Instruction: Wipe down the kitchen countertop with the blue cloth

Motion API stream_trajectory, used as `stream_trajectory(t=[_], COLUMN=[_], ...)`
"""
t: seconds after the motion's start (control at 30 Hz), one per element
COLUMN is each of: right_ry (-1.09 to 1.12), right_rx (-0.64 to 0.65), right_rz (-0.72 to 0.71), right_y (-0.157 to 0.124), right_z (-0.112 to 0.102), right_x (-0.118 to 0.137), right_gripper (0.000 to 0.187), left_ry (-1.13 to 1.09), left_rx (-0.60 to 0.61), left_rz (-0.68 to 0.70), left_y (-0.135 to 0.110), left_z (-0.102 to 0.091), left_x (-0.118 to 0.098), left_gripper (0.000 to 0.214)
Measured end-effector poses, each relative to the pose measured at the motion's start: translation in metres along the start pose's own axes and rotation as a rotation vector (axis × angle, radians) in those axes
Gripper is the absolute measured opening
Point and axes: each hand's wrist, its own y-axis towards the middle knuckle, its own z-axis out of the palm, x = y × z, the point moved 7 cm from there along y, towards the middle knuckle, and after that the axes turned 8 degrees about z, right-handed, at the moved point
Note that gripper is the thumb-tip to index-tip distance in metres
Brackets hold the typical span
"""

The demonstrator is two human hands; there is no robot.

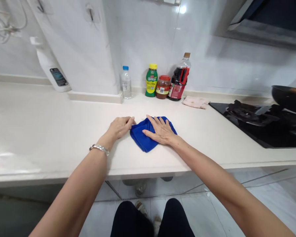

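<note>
A blue cloth (143, 135) lies folded, with uneven edges, on the white countertop (84, 131). My right hand (161, 131) presses flat on top of it, fingers spread. My left hand (120, 127), a bracelet on its wrist, rests on the counter at the cloth's left corner. Its fingers are curled in and the tips come right up to the cloth's edge; whether they pinch that corner is hidden.
Along the wall stand a clear blue-capped bottle (126, 84), a green bottle (151, 80), a red-lidded jar (163, 87) and a dark sauce bottle (179, 80). A pink cloth (196, 102) lies near the black cooktop (251, 128). Left is a white spray bottle (53, 70).
</note>
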Motion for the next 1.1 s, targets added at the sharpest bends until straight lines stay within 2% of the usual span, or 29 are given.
stream_trajectory(t=[0.1,0.2,0.33,0.47,0.6,0.67,0.8,0.93,1.03,1.1], right_ry=[-0.054,-0.084,-0.059,-0.028,-0.138,-0.198,-0.188,-0.1,-0.042,-0.025], right_rx=[0.011,-0.017,-0.033,-0.085,-0.178,-0.237,-0.365,-0.478,-0.466,-0.413], right_rz=[-0.12,-0.137,-0.125,-0.108,-0.101,-0.113,-0.183,-0.154,-0.091,-0.083], right_y=[-0.01,-0.005,0.003,0.007,0.013,0.014,0.015,0.017,0.02,0.022], right_z=[0.004,0.002,-0.002,-0.01,-0.023,-0.027,-0.032,-0.038,-0.038,-0.034], right_x=[0.025,0.031,0.025,0.011,-0.002,-0.006,-0.008,-0.018,-0.029,-0.033], right_gripper=[0.071,0.057,0.05,0.049,0.042,0.04,0.035,0.037,0.04,0.041], left_ry=[-0.005,0.051,0.082,0.009,-0.046,-0.072,-0.073,0.143,0.403,0.506], left_rx=[-0.009,-0.017,0.015,0.042,-0.015,-0.007,0.132,0.22,0.127,0.041], left_rz=[0.009,0.022,0.076,0.134,0.132,0.12,0.068,-0.088,-0.277,-0.355], left_y=[0.001,0.0,-0.007,-0.019,-0.028,-0.033,-0.042,-0.056,-0.069,-0.074], left_z=[0.002,0.003,0.007,0.013,0.009,0.003,-0.023,-0.075,-0.117,-0.127], left_x=[0.0,-0.002,-0.009,-0.017,-0.02,-0.018,-0.003,0.028,0.048,0.048], left_gripper=[0.063,0.053,0.048,0.046,0.041,0.042,0.043,0.043,0.049,0.055])
